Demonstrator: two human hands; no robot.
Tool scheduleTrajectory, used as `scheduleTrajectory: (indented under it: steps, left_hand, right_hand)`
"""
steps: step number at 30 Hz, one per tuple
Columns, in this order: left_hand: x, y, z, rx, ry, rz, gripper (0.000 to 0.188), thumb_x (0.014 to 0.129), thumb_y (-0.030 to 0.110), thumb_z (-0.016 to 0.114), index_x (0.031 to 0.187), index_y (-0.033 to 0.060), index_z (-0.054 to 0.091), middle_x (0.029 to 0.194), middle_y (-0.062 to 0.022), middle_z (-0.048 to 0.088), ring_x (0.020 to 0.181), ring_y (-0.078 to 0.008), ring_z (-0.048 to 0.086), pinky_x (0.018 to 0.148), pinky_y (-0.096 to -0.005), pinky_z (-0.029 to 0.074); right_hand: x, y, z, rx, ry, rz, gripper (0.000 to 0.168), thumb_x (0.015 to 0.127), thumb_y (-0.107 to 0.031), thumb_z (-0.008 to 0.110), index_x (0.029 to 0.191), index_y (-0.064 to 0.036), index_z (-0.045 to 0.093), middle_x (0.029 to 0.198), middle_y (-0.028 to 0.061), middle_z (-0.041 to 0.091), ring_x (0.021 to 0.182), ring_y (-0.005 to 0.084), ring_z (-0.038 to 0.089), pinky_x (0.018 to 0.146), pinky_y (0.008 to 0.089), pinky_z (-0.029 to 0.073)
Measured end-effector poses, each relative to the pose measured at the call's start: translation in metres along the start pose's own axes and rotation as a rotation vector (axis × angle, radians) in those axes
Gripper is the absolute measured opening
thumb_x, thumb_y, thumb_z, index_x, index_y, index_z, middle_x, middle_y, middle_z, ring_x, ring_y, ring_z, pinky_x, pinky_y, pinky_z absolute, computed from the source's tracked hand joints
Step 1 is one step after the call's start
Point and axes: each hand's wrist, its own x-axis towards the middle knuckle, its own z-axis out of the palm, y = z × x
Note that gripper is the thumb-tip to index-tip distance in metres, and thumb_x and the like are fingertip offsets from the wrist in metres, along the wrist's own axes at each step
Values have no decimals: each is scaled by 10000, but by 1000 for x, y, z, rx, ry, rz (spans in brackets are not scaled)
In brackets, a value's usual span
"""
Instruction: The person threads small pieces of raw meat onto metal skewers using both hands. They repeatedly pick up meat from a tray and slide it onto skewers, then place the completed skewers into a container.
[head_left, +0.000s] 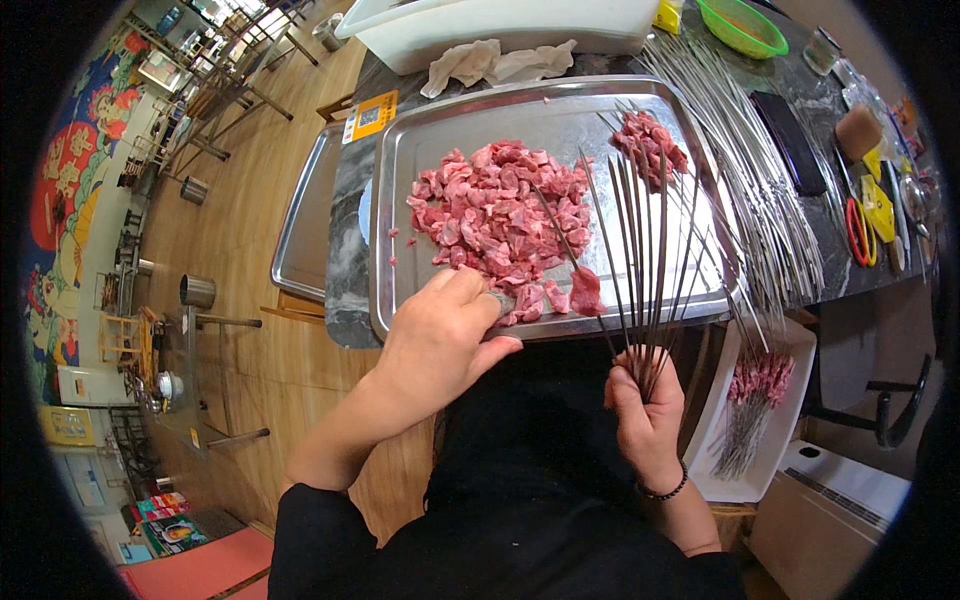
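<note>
My left hand (442, 330) rests at the near edge of a metal tray (465, 105), its fingertips at the lower edge of a heap of raw meat pieces (502, 202). What its fingers touch is partly hidden; a greyish covering shows on one finger. My right hand (646, 405) is closed round a fan of metal skewers (637, 262) pointing away over the tray. One skewer of the bunch, leaning left, carries a single piece of meat (587, 291). A bunch of skewers with threaded meat (651, 148) lies in the tray's far right corner.
Many bare skewers (742, 172) lie right of the tray, beside a black phone (789, 142) and scissors (861, 232). A white bin (784, 390) below holds loaded skewers (757, 390). Beyond the tray stand crumpled tissue (495, 64) and a white tub (495, 30).
</note>
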Motion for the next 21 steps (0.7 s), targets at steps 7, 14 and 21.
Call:
scheduleTrajectory:
  steps: [7, 14, 21]
  left_hand:
    - [-14, -20, -2, -698, 164, -473, 105, 926, 116, 645, 929, 12, 655, 807, -54, 653, 652, -120, 593, 598, -234, 473]
    - [-18, -11, 11, -1545, 627, -562, 222, 992, 230, 566, 1007, 11, 598, 887, -141, 703, 755, -241, 711, 689, -375, 603]
    - [-26, -2, 15, -1576, 801, -589, 202, 997, 239, 556, 1002, 38, 570, 867, -135, 694, 727, -235, 695, 707, -390, 602]
  right_hand:
    - [-14, -4, -14, -127, -162, 116, 99, 898, -28, 625, 981, -3, 578, 715, 6, 584, 625, 52, 529, 580, 215, 441]
    - [-17, -20, 5, -338, -233, 24, 143, 857, 2, 629, 998, -14, 609, 702, 41, 610, 614, 77, 575, 581, 229, 464]
    - [-17, -9, 17, -303, -258, -77, 175, 856, 20, 611, 1028, -13, 597, 702, 48, 601, 587, 95, 577, 562, 236, 469]
